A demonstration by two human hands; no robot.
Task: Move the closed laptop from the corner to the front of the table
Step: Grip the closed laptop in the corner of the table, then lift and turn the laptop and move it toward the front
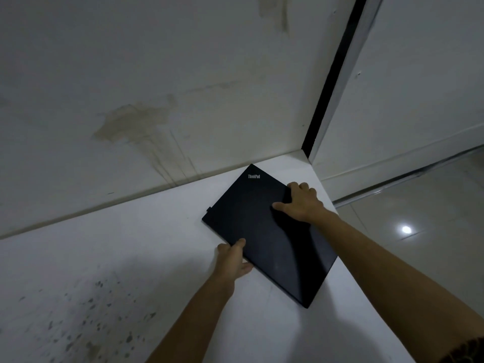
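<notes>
Laptop point(267, 231) on table point(131, 252), far right corner, against the wall point(131, 74).

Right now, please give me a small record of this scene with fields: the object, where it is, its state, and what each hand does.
object: black laptop, ThinkPad logo on the lid
state: closed, turned diagonally
place: far right corner of the white table, near the stained wall; its right corner looks to reach past the table edge
left hand: grips the left edge, thumb on the lid
right hand: grips the right edge, thumb on the lid
table surface: dark spots at front left
</notes>
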